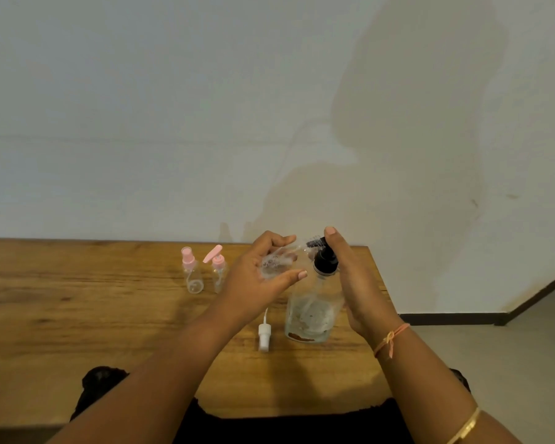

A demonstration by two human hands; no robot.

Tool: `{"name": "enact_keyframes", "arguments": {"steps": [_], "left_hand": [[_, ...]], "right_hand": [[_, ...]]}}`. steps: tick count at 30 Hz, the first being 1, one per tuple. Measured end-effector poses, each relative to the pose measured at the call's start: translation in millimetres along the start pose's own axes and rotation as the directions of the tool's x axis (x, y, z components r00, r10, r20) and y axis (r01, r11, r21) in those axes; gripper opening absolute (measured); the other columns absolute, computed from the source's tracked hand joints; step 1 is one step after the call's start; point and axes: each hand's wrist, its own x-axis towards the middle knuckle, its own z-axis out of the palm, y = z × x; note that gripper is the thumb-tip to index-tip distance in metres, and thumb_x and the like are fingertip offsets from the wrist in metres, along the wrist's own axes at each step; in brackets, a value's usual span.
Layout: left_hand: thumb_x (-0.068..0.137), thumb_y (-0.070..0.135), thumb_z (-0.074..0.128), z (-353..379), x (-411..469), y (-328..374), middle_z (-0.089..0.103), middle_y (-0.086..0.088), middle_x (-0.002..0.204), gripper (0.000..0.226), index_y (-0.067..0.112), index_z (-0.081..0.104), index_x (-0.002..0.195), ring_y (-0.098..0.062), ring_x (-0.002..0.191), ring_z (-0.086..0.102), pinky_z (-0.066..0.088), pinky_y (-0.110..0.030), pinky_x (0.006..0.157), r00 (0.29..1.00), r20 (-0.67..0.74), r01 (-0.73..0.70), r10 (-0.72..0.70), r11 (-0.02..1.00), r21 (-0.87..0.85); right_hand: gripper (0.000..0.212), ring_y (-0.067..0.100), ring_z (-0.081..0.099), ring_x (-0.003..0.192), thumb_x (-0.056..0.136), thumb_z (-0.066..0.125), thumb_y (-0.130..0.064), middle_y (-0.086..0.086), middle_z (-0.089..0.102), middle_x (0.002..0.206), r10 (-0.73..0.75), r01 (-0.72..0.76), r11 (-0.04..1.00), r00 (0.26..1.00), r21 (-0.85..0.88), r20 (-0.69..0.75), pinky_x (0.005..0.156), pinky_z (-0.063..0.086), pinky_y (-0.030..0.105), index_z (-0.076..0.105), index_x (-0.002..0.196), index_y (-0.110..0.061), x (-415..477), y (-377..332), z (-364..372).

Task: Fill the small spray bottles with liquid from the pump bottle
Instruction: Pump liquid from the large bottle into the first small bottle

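A large clear pump bottle point(311, 310) with a black pump head point(325, 259) stands on the wooden table point(77, 315). My right hand point(354, 277) lies along its right side, with fingers on top of the pump head. My left hand point(263, 277) holds a small clear bottle point(274, 265), capless and tilted, its mouth at the pump's nozzle. A white spray cap point(264, 337) lies on the table below my left hand.
Two small clear bottles stand at the back of the table: one with a pink spray top point(192, 274), one with a pink pump top point(218, 267). The table's right edge lies just past the pump bottle, with floor beyond. A wall rises behind.
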Motion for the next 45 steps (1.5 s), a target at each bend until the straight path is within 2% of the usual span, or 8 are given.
{"name": "enact_keyframes", "arguments": {"steps": [7, 10, 13, 17, 25, 34, 40, 45], "left_hand": [[0.073, 0.014, 0.076, 1.6, -2.4, 0.8, 0.06, 0.02, 0.109, 0.033, 0.017, 0.056, 0.1, 0.014, 0.095, 0.058, 0.044, -0.002, 0.076, 1.0, -0.026, -0.008, 0.008, 1.0, 0.011], [0.073, 0.014, 0.076, 1.2, -2.4, 2.7, 0.06, 0.019, 0.111, 0.033, 0.014, 0.056, 0.1, 0.014, 0.095, 0.058, 0.043, -0.002, 0.077, 0.999, -0.046, -0.029, 0.03, 0.999, 0.015], [0.073, 0.016, 0.076, 0.9, -2.1, 1.4, 0.061, 0.016, 0.111, 0.035, 0.015, 0.055, 0.101, 0.011, 0.097, 0.059, 0.047, -0.009, 0.082, 0.999, -0.042, -0.027, 0.027, 1.0, 0.016], [0.073, 0.018, 0.076, 0.5, -1.4, 1.6, 0.058, 0.027, 0.109, 0.031, 0.023, 0.054, 0.094, 0.007, 0.101, 0.059, 0.049, -0.018, 0.087, 0.999, -0.031, -0.011, 0.011, 1.0, 0.025], [0.075, 0.014, 0.075, 1.2, -4.3, 1.3, 0.056, 0.026, 0.11, 0.031, 0.016, 0.053, 0.097, 0.017, 0.097, 0.056, 0.046, -0.003, 0.075, 1.0, -0.002, 0.002, -0.002, 1.0, 0.017], [0.074, 0.012, 0.075, 2.9, -3.0, 5.0, 0.055, 0.027, 0.11, 0.031, 0.021, 0.053, 0.093, 0.015, 0.095, 0.057, 0.045, -0.003, 0.074, 0.999, -0.035, -0.028, 0.028, 1.0, -0.009], [0.075, 0.012, 0.074, 2.3, -3.2, 3.5, 0.055, 0.027, 0.112, 0.03, 0.018, 0.053, 0.095, 0.015, 0.095, 0.057, 0.046, -0.004, 0.075, 1.0, -0.015, -0.01, 0.01, 1.0, 0.001], [0.075, 0.016, 0.075, 1.8, -2.6, -0.1, 0.054, 0.031, 0.111, 0.029, 0.022, 0.052, 0.093, 0.018, 0.1, 0.053, 0.042, 0.0, 0.077, 1.0, 0.003, 0.014, -0.014, 1.0, 0.025]], "right_hand": [[0.038, 0.0, 0.057, 0.085, 0.087, 0.041, -0.059, -0.009, 0.068, 0.091, -0.036, 0.036, 0.999, 0.999, -0.014, -0.007, 0.068, 0.036, 0.02, 0.066, 0.082, -0.031, -2.7, 0.0, 1.2], [0.06, 0.009, 0.06, 0.095, 0.073, 0.035, -0.076, -0.003, 0.07, 0.096, -0.029, 0.029, 0.999, 1.0, -0.02, 0.001, 0.084, 0.04, 0.033, 0.07, 0.088, -0.029, -2.1, -1.4, 0.4], [0.061, 0.011, 0.061, 0.098, 0.081, 0.03, -0.074, -0.004, 0.071, 0.097, -0.02, 0.021, 1.0, 1.0, -0.008, 0.022, 0.094, 0.04, 0.038, 0.073, 0.091, -0.031, -1.3, -4.1, -2.2], [0.042, 0.005, 0.058, 0.09, 0.087, 0.039, -0.062, -0.008, 0.067, 0.091, -0.006, 0.006, 1.0, 1.0, -0.024, 0.009, 0.08, 0.039, 0.03, 0.066, 0.084, -0.031, -2.0, -2.4, -0.1], [0.034, 0.002, 0.057, 0.081, 0.092, 0.042, -0.053, -0.009, 0.066, 0.085, -0.016, 0.016, 1.0, 0.999, -0.005, -0.045, 0.065, 0.037, 0.019, 0.064, 0.079, -0.029, -3.4, 0.1, 1.9], [0.065, 0.001, 0.056, 0.082, 0.07, 0.026, -0.076, -0.013, 0.066, 0.085, -0.038, 0.038, 0.998, 0.999, -0.048, 0.017, 0.068, 0.034, 0.02, 0.069, 0.088, -0.03, -4.7, -6.5, 0.7], [0.035, 0.0, 0.053, 0.078, 0.087, 0.04, -0.059, -0.013, 0.062, 0.083, -0.031, 0.031, 0.999, 0.999, -0.021, -0.022, 0.065, 0.035, 0.018, 0.061, 0.077, -0.033, -4.9, -2.1, 2.4], [0.033, 0.0, 0.055, 0.081, 0.094, 0.039, -0.051, -0.012, 0.064, 0.086, -0.027, 0.027, 0.999, 1.0, -0.024, 0.001, 0.066, 0.037, 0.018, 0.063, 0.081, -0.031, -1.5, -1.5, 0.4]]}}
